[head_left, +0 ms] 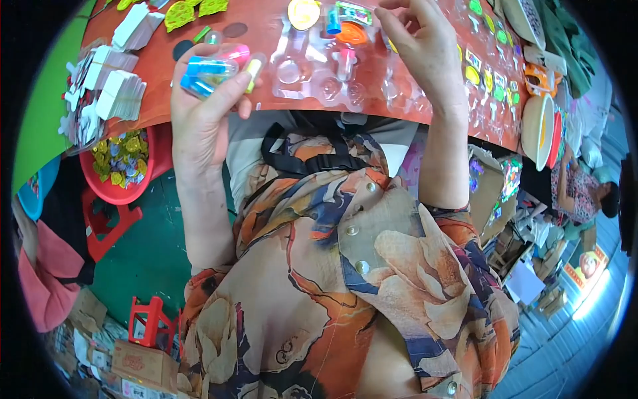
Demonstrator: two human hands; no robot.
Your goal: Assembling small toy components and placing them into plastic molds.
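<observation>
A bunch of small clear tubes [211, 68] with blue, pink and yellow parts lies in my left hand [206, 123], fingers wrapped round them. My right hand [428, 56] hovers over the table's far side, its fingers loosely bent and apart, with nothing visible in them. Between my hands lies a clear moulded plastic tray [307, 90]. In its hollows sit a yellow round piece [304, 13], a blue tube [333, 21], an orange round piece [347, 33], a pink tube [345, 63] and a small green printed packet [355, 13].
Banded stacks of white cards [121, 94] stand at the left of the red-brown table [156, 66]. Filled trays [488, 73] line the right side, beside white bowls [537, 133]. A red basin [119, 197] of yellow pieces stands below left. Another person [585, 189] sits far right.
</observation>
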